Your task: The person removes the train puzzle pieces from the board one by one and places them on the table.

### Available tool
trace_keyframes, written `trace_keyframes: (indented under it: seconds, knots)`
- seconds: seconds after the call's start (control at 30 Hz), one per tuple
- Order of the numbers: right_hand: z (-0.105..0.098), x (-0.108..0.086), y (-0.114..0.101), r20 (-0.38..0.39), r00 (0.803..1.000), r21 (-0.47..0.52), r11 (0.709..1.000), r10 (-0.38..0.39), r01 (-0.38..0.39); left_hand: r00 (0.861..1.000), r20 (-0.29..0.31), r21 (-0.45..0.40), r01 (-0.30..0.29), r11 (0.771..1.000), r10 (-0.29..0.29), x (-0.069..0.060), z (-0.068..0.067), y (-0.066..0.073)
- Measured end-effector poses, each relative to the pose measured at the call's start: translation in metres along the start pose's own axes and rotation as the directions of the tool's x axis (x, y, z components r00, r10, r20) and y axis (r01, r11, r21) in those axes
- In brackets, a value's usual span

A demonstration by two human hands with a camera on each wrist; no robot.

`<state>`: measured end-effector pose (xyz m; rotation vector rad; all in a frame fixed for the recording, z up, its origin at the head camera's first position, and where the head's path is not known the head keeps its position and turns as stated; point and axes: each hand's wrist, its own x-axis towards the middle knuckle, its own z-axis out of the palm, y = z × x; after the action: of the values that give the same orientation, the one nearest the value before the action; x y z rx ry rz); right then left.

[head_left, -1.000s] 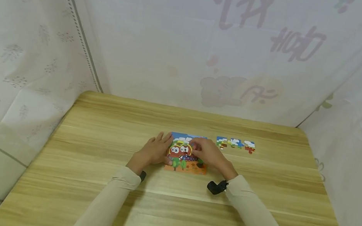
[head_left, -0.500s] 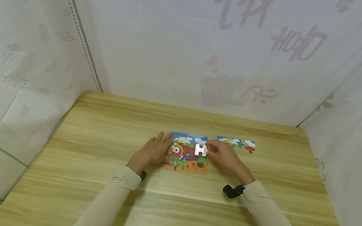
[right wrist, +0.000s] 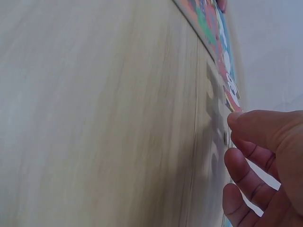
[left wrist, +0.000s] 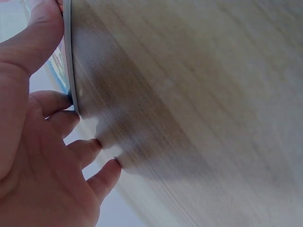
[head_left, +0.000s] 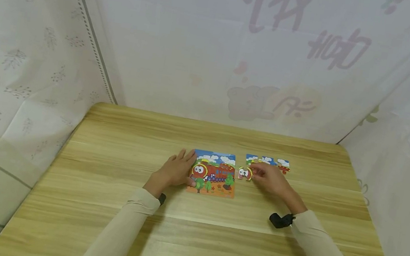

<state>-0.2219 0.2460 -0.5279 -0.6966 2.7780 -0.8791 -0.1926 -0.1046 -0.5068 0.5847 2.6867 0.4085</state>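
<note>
My right hand (head_left: 272, 180) pinches a puzzle piece (head_left: 244, 173) printed with a red face and white eyes, just off the right edge of the jigsaw board (head_left: 216, 188). In the right wrist view, thumb and forefinger meet at the corner of this piece (right wrist: 232, 90), which is tilted above the table. The board shows a red train, trees and clouds. Along its left edge lies my left hand (head_left: 174, 171), fingers spread, thumb near the lower corner. The left wrist view has the fingertips (left wrist: 109, 172) down on the table and against the board's edge (left wrist: 71, 61).
Beyond my right hand, loose puzzle pieces lie in a row, among them a cloud piece (head_left: 283, 163) and a blue-sky piece (head_left: 251, 157); the hand partly covers the row. They lie on a wooden table (head_left: 187, 245) with a printed cloth (head_left: 184, 54) behind it.
My right hand has carried the face piece rightward from over the board to beside it. Midway its pale back showed; now its picture side shows. The left hand has stayed put.
</note>
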Motion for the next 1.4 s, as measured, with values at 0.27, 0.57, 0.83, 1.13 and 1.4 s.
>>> trace_keyframes:
  seconds: [0.27, 0.57, 0.83, 1.13, 1.4]
  knots:
    - [-0.007, -0.007, 0.013, 0.012, 1.0, -0.004, 1.0, 0.009, -0.009, 1.0, 0.007, 0.005, 0.012, 1.0, -0.012, 0.001, -0.001, 0.001]
    - [-0.009, -0.007, 0.017, 0.014, 0.999, -0.013, 0.999, 0.036, -0.036, 1.0, 0.004, -0.005, 0.004, 1.0, -0.004, -0.001, -0.002, 0.002]
    - [-0.013, -0.002, 0.015, 0.038, 0.998, -0.027, 0.998, 0.055, -0.054, 1.0, 0.005, -0.009, 0.003, 1.0, -0.003, 0.0, -0.001, 0.001]
    - [-0.017, 0.001, 0.014, 0.086, 0.994, -0.025, 0.997, 0.068, -0.066, 1.0, -0.002, -0.006, 0.006, 1.0, -0.006, 0.0, 0.0, 0.0]
    - [-0.018, 0.002, 0.01, 0.105, 0.99, -0.005, 0.995, 0.096, -0.096, 1.0, 0.004, 0.012, 0.001, 1.0, -0.001, -0.001, -0.001, 0.001]
